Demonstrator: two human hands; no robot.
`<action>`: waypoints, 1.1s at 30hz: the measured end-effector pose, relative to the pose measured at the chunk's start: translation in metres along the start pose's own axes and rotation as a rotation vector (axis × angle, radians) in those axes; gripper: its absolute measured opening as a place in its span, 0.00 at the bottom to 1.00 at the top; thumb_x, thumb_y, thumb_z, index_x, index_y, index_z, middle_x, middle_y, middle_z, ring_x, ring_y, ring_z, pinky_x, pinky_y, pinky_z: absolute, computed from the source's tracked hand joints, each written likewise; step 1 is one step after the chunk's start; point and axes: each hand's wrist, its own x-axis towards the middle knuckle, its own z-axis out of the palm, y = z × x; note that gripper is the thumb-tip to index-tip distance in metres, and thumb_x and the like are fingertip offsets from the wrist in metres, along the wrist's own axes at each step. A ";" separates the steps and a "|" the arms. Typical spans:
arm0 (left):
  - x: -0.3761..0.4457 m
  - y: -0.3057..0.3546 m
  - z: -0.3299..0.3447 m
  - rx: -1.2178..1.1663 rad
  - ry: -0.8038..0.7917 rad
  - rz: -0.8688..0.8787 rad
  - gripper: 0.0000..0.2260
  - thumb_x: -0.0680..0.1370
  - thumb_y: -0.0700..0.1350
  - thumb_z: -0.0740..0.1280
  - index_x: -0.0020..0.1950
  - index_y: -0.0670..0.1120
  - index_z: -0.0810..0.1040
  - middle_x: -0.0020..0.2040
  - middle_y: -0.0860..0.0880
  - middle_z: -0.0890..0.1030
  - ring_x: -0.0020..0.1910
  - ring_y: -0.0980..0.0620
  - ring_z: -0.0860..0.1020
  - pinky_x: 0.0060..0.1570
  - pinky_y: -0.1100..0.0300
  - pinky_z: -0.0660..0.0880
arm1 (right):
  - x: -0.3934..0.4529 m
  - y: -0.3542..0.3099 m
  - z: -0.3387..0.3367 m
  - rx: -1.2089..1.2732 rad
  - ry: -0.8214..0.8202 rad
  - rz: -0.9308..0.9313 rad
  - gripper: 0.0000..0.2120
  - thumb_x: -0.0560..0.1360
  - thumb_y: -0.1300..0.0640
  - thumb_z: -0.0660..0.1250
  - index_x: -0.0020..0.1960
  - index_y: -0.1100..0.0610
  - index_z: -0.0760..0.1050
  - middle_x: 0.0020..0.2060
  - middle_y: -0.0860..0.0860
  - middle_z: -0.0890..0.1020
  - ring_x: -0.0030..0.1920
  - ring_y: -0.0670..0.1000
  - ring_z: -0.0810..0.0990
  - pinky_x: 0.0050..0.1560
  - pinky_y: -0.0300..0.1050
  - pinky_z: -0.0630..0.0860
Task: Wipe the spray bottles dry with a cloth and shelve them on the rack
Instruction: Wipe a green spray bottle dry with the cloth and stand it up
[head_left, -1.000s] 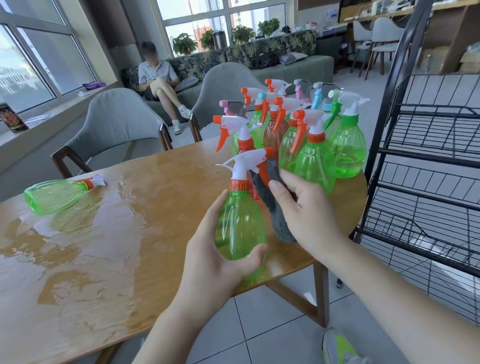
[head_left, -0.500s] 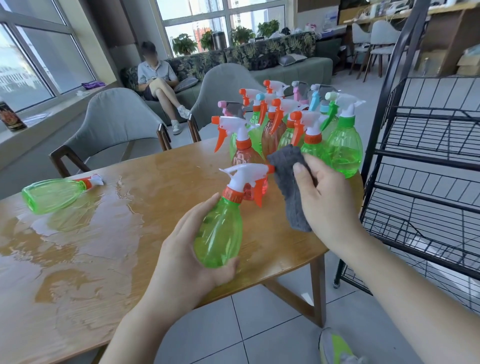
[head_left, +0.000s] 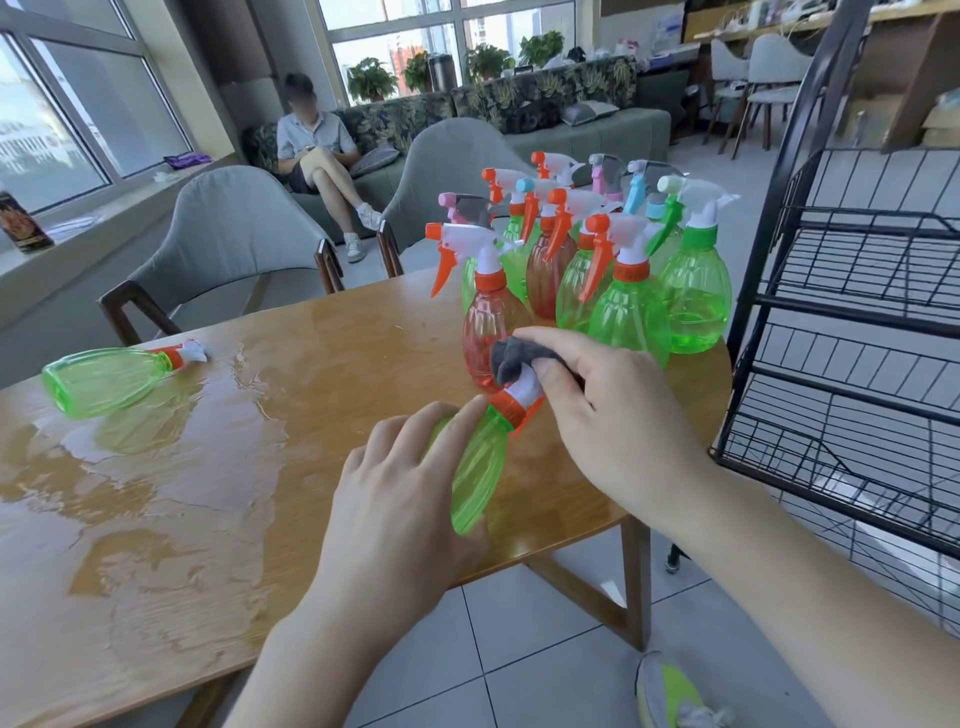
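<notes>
We've got the left hand (head_left: 400, 499) low centre, fingers curled round the bottle (head_left: 475, 467) with its forearm running in from the bottom edge, and the right hand (head_left: 618, 415) reaching in from the lower right, palm down, thumb and fingers pinching the cloth (head_left: 511, 358) over the bottle's top.

Bright daylight from windows (head_left: 78, 104); glare on wet table (head_left: 182, 467); edges warped.

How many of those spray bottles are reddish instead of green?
2: the front reddish bottle at the cluster's near edge, the rear reddish bottle behind it. More may be hidden.
</notes>
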 end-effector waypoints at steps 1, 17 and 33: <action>0.001 0.001 0.000 0.012 -0.005 -0.006 0.51 0.58 0.52 0.84 0.79 0.54 0.69 0.67 0.51 0.80 0.61 0.40 0.80 0.51 0.41 0.82 | 0.000 -0.002 0.000 0.029 -0.007 0.001 0.14 0.85 0.62 0.63 0.67 0.57 0.81 0.22 0.34 0.73 0.29 0.35 0.76 0.31 0.28 0.67; 0.003 -0.002 0.000 -0.257 0.043 -0.257 0.51 0.70 0.51 0.79 0.86 0.58 0.53 0.76 0.55 0.69 0.72 0.50 0.66 0.68 0.55 0.68 | -0.006 0.017 0.004 0.801 0.145 0.724 0.14 0.84 0.65 0.63 0.44 0.56 0.83 0.41 0.58 0.88 0.46 0.60 0.87 0.58 0.65 0.80; -0.005 -0.016 -0.004 -0.292 -0.044 -0.119 0.44 0.71 0.59 0.79 0.82 0.65 0.59 0.82 0.55 0.65 0.79 0.50 0.63 0.75 0.48 0.67 | -0.002 -0.003 0.028 0.965 -0.012 0.745 0.15 0.82 0.65 0.65 0.40 0.57 0.84 0.41 0.60 0.86 0.43 0.59 0.85 0.50 0.56 0.80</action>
